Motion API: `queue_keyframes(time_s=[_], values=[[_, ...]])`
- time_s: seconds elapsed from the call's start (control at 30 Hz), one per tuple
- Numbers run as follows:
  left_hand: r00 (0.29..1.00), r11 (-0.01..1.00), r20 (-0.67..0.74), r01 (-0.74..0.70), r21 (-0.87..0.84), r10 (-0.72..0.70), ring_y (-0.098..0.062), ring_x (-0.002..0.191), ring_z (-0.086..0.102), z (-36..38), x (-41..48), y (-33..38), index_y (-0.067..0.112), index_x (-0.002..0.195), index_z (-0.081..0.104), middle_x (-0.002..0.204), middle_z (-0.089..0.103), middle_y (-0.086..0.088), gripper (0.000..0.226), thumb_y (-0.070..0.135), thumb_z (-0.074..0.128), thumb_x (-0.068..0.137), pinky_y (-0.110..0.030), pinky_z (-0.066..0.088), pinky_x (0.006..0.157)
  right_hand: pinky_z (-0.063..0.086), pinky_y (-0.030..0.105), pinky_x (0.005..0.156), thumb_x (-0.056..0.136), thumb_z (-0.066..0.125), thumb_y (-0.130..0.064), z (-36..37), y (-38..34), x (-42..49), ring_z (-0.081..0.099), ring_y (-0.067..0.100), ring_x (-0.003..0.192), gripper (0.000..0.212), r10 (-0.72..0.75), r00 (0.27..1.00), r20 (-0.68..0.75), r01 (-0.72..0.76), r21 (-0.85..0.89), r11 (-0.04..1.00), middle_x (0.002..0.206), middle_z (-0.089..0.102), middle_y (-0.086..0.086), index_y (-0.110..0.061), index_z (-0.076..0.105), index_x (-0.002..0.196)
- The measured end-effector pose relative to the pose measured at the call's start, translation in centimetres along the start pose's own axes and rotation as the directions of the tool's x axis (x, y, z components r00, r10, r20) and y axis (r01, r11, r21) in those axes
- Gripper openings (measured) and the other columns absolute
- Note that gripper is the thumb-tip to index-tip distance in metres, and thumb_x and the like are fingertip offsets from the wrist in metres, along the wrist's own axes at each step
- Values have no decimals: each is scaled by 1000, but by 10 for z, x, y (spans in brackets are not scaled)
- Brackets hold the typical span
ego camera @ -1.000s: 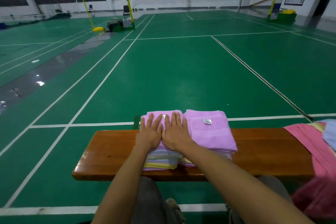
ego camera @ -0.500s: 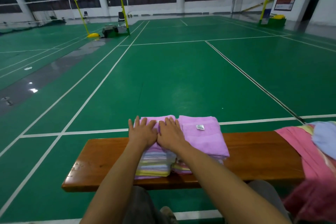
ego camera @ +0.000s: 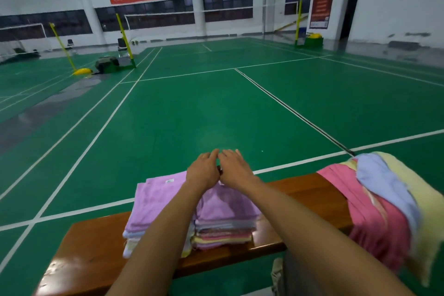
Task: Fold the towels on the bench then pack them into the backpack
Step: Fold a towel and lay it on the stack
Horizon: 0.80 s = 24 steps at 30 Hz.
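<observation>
Two stacks of folded towels sit side by side on the brown wooden bench (ego camera: 96, 247), each with a lilac towel on top: the left stack (ego camera: 153, 202) and the right stack (ego camera: 225, 211). My left hand (ego camera: 203, 172) and my right hand (ego camera: 234, 170) reach forward together over the far edge of the stacks, where the two meet. Their fingers are stretched out and close to each other, and I see nothing held in them. A loose heap of unfolded towels (ego camera: 370, 214), pink, light blue and yellow, lies on the right end of the bench. No backpack is in sight near me.
The bench stands on a green badminton court with white lines. My knee (ego camera: 300, 271) is just below the bench's near edge. Far off on the left are yellow net posts (ego camera: 125, 38), a chair and a dark bag (ego camera: 105, 65).
Both hands slid from the top of the left stack forward to the far edge between the stacks. The view lifted and turned, so the bench now sits lower in it.
</observation>
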<state>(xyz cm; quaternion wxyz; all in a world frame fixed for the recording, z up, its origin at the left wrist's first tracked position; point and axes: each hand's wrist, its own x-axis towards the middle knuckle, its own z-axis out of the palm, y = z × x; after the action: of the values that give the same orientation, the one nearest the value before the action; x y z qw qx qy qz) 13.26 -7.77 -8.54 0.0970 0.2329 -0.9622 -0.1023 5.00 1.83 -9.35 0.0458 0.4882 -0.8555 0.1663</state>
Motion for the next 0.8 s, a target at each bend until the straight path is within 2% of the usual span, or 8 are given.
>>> queue_keyframes(time_s=[0.2, 0.4, 0.53, 0.8], values=[[995, 995, 13, -99, -3, 99, -29, 135, 45, 22, 29, 60, 17, 151, 38, 145, 51, -10, 58, 25, 53, 95, -39, 38, 108, 25, 43, 116, 87, 57, -20, -19, 69, -11, 50, 32, 125, 41, 78, 996, -36, -79, -40, 996, 124, 58, 12, -9, 57, 126], [978, 977, 47, -204, 65, 201, -30, 129, 50, 49, 65, 120, 21, 143, 44, 138, 56, -9, 50, 32, 53, 94, -44, 44, 103, 29, 43, 114, 86, 60, -19, -35, 137, -30, 50, 32, 125, 47, 176, 984, -35, -179, -103, 978, 126, 57, 12, -11, 54, 131], [954, 955, 120, -285, 87, 274, -30, 134, 46, 77, 79, 171, 23, 145, 42, 143, 52, -8, 53, 36, 52, 95, -46, 41, 106, 34, 43, 110, 87, 63, -22, -39, 191, -56, 51, 32, 124, 49, 275, 961, -14, -274, -135, 952, 126, 57, 11, -12, 52, 133], [885, 927, 295, -375, -7, 360, -31, 139, 40, 137, 89, 273, 25, 151, 36, 150, 44, -8, 55, 37, 47, 99, -51, 39, 109, 40, 41, 102, 92, 57, -22, -41, 292, -114, 53, 33, 122, 44, 480, 877, 13, -475, -129, 871, 132, 56, 15, -9, 52, 134]])
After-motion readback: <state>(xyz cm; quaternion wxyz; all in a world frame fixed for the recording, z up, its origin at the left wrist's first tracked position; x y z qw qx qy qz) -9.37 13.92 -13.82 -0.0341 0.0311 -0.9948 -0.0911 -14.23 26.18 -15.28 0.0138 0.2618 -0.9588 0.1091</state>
